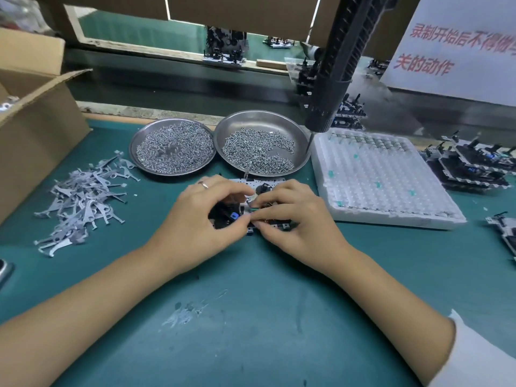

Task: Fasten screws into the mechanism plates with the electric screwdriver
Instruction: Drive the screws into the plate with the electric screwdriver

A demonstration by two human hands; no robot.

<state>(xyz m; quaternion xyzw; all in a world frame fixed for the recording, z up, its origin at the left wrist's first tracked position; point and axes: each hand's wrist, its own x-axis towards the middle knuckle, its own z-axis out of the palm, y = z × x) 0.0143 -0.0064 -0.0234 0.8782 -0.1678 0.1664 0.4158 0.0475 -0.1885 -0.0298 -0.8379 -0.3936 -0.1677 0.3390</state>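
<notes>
Shiny metal dishes [298,141] hold bright metal screws [258,155] on a matt green mat [251,317], beside a brown cardboard box [36,129].

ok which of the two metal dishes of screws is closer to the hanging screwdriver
The right-hand dish, beside the white foam tray: the screwdriver tip hangs at its right rim. The left dish sits farther away.

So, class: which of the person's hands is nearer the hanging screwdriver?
Right. The right hand lies below the screwdriver, slightly to its left; the left hand lies farther left. Both are on the plate.
</notes>
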